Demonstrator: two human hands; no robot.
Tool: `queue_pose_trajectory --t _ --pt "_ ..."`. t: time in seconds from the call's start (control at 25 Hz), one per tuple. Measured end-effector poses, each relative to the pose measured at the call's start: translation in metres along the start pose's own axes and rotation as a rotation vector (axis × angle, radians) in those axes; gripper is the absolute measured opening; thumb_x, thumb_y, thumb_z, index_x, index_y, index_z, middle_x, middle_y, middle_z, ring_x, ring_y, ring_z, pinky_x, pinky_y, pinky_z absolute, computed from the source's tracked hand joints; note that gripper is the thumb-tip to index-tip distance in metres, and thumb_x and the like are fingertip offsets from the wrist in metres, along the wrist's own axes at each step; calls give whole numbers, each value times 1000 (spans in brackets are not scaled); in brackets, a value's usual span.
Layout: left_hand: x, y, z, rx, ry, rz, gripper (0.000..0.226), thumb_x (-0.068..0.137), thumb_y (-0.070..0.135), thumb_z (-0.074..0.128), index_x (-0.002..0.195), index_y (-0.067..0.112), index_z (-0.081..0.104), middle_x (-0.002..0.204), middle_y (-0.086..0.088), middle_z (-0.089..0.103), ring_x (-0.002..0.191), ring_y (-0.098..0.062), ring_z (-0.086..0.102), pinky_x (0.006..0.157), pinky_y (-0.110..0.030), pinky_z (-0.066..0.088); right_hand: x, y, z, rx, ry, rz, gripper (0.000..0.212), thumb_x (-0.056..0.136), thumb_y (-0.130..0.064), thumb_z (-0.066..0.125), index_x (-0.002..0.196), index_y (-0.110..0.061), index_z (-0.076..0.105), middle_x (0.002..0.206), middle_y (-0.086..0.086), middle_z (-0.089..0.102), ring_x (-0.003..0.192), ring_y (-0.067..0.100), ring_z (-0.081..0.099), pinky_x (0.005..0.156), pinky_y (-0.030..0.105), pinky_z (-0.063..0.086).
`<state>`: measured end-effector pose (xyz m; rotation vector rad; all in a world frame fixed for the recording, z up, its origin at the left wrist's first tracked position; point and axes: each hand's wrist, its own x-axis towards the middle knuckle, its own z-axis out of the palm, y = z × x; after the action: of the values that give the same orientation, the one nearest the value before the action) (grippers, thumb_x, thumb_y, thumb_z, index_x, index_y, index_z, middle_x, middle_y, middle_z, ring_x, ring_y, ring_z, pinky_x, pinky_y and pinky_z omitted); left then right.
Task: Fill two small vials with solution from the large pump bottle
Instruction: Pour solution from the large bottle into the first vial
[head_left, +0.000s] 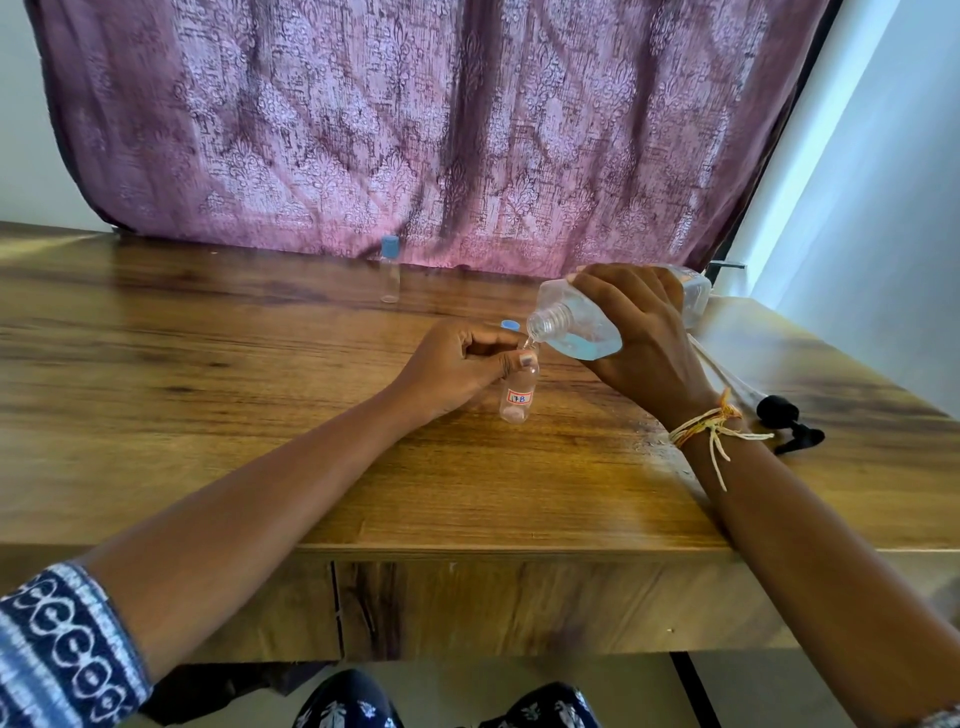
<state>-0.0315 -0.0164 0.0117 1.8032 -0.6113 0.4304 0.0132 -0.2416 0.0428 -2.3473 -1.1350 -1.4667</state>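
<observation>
My right hand (641, 332) grips the large clear bottle (582, 325), tipped to the left with its open threaded neck pointing down at a small vial. Bluish liquid pools in the bottle's lower side. My left hand (462, 366) pinches the neck of that vial (518, 397), which stands on the table and carries a label reading 17B. Its mouth sits right under the bottle's neck. A blue cap (510, 325) lies just behind my left hand. A second vial (389, 270) with a blue cap stands upright near the back of the table.
The black pump head (789, 421) with its white tube lies on the wooden table (208, 374) to the right of my right wrist. A pink patterned curtain (415, 130) hangs behind the table. The table's front edge is close to my lap.
</observation>
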Motion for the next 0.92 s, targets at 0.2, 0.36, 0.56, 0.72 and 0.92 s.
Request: queue_pose_trajectory --t 0.2,0.36,0.56,0.72,0.92 --pt "1 -1 -1 -8 -7 10 23 83 14 73 107 14 72 92 11 73 85 3 69 77 -16 52 1 0 1 -3 7 1 48 80 -36 75 120 -16 57 121 7 63 112 26 56 92 51 40" --pt "2 -3 0 -11 -13 18 22 83 15 73 105 16 72 92 13 73 85 2 69 78 -17 53 -1 3 1 -10 14 2 48 81 -37 75 120 -16 58 121 6 63 112 26 56 93 50 39" --pt "2 -4 0 -26 -12 20 22 83 14 73 104 18 72 90 15 73 84 4 68 76 -14 50 -1 2 3 -9 17 2 48 81 -36 75 121 -17 57 122 6 63 113 25 55 93 50 40" --pt "2 -4 0 -43 -7 5 21 82 15 74 104 17 73 90 12 73 84 3 69 75 -15 51 -1 1 2 -6 14 10 47 81 -38 74 120 -15 59 121 6 63 113 26 55 93 51 40" --pt "1 -3 -1 -41 -7 15 19 82 17 74 100 24 74 87 20 73 85 4 69 77 -13 51 -1 0 1 5 9 10 49 80 -38 75 121 -16 58 121 7 63 112 28 56 94 52 39"
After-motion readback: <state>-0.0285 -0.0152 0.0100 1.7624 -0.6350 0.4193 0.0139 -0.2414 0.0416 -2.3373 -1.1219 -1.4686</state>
